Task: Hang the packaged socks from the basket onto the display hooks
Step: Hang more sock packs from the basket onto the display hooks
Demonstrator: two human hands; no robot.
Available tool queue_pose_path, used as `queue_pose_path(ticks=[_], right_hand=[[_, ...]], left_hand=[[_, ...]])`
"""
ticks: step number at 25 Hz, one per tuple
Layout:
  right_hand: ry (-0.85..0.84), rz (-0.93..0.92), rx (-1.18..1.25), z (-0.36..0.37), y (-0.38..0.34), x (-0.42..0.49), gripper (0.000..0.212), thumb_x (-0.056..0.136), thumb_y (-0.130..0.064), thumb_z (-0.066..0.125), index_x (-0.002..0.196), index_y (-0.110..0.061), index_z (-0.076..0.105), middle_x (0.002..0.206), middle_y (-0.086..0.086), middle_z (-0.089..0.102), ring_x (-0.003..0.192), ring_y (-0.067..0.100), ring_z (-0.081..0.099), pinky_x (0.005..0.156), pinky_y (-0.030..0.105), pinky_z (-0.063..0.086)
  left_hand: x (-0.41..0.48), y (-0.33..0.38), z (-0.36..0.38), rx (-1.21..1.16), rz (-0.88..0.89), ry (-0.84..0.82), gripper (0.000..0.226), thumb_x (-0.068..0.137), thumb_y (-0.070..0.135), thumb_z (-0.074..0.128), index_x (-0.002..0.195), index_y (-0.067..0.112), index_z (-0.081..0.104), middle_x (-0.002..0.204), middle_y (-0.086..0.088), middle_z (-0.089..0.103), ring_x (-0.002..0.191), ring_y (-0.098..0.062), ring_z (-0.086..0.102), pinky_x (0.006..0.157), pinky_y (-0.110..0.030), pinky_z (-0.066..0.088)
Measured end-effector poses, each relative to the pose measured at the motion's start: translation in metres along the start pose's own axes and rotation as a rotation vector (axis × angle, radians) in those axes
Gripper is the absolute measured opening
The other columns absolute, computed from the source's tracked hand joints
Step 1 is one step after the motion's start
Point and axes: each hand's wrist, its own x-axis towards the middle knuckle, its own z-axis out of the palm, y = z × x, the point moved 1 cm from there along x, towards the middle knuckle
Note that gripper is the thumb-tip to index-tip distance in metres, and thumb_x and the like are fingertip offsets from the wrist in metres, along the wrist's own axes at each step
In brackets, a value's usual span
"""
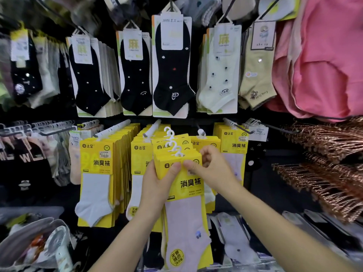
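Two bare hands meet on one bundle of yellow-carded packs of pale lilac ankle socks point(184, 185), held up in front of the rack. The left hand point(157, 179) grips the bundle's left edge, its thumb pressed across the card front. The right hand point(212, 167) pinches the top right corner, thumb in front and fingers curled behind. The white plastic hanger loops point(172, 143) fan upward from the packs and sit on no peg yet, so the step in hand looks like lining up to hang. Next, I judge, the loops need squaring together and threading onto the black wire display hook point(198, 126) just behind, which carries a matching yellow pack point(205, 143). Farther up hang black and cream socks on cards point(172, 65).
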Motion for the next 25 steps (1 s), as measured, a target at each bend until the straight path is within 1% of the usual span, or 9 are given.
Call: queue_pose_path(ticks=[2,4,8,9,12,13,16,19,25], right_hand=[[0.042,0.029,0.044,-0.007,-0.001,-0.002,0.034,0.069,-0.041,0.077,0.081,-0.024,0.050,0.088,0.009,0.070,0.082,0.027,0.068,0.078,0.049,0.055],[0.070,0.032,0.062,-0.017,0.000,-0.002,0.023,0.075,-0.028,0.076,0.080,-0.023,0.053,0.086,0.007,0.073,0.078,0.022,0.070,0.075,0.045,0.057],[0.094,0.018,0.058,-0.023,0.004,-0.005,0.019,0.077,-0.023,0.074,0.084,-0.021,0.056,0.096,0.004,0.071,0.086,0.019,0.068,0.075,0.039,0.057],[0.095,-0.002,0.044,-0.025,0.004,-0.004,0.019,0.078,-0.023,0.074,0.085,-0.026,0.056,0.100,0.000,0.067,0.090,0.016,0.064,0.077,0.034,0.055],[0.009,-0.149,-0.160,-0.030,-0.002,-0.001,0.022,0.081,-0.024,0.070,0.081,-0.040,0.055,0.096,-0.010,0.056,0.089,0.002,0.052,0.072,0.005,0.039],[-0.013,-0.183,-0.229,-0.032,-0.006,0.001,0.022,0.082,-0.023,0.068,0.076,-0.039,0.055,0.092,-0.012,0.054,0.085,-0.001,0.051,0.070,0.003,0.037],[0.018,-0.180,-0.228,-0.041,-0.010,0.011,0.024,0.083,-0.017,0.067,0.069,-0.034,0.059,0.081,-0.013,0.059,0.080,0.008,0.057,0.070,0.010,0.040],[-0.005,-0.082,-0.095,-0.046,-0.010,0.019,0.021,0.083,-0.011,0.069,0.069,-0.027,0.065,0.076,-0.002,0.068,0.082,0.023,0.065,0.078,0.033,0.053],[0.177,-0.001,-0.085,-0.059,-0.007,0.044,0.025,0.086,-0.009,0.065,0.067,-0.027,0.065,0.069,-0.008,0.064,0.066,0.006,0.057,0.062,0.017,0.045]], left_hand=[[0.000,-0.002,0.010,-0.016,-0.039,0.015,0.056,0.051,0.062,0.067,0.100,0.036,0.058,0.100,0.015,0.069,0.096,-0.009,0.066,0.076,-0.032,0.056],[0.002,-0.006,0.014,-0.052,-0.074,0.028,0.056,0.050,0.064,0.065,0.098,0.037,0.057,0.098,0.016,0.068,0.095,-0.009,0.066,0.077,-0.033,0.056],[0.002,-0.010,0.018,-0.074,-0.076,-0.010,0.054,0.049,0.055,0.074,0.097,0.035,0.057,0.088,0.020,0.071,0.082,-0.002,0.068,0.060,-0.020,0.055],[0.002,-0.012,0.020,-0.062,-0.075,-0.018,0.052,0.051,0.048,0.077,0.097,0.034,0.057,0.086,0.020,0.071,0.079,-0.001,0.068,0.057,-0.018,0.054],[0.003,-0.015,0.022,0.001,-0.058,-0.039,0.039,0.065,0.029,0.079,0.097,0.032,0.056,0.089,0.013,0.070,0.079,-0.001,0.068,0.061,-0.021,0.056],[0.004,-0.015,0.023,0.013,-0.048,-0.055,0.037,0.068,0.026,0.079,0.097,0.032,0.056,0.091,0.012,0.070,0.081,-0.002,0.068,0.065,-0.023,0.057],[0.004,-0.018,0.026,0.003,-0.036,-0.062,0.032,0.070,0.028,0.075,0.095,0.032,0.055,0.093,0.014,0.067,0.079,0.004,0.066,0.063,-0.018,0.055],[0.001,-0.023,0.025,0.011,-0.042,-0.030,0.021,0.079,0.030,0.067,0.095,0.035,0.054,0.096,0.018,0.063,0.078,0.012,0.062,0.058,-0.008,0.048],[-0.004,-0.033,-0.006,-0.009,-0.060,0.101,0.017,0.080,0.037,0.063,0.096,0.036,0.058,0.098,0.015,0.067,0.092,-0.004,0.065,0.069,-0.023,0.053]])
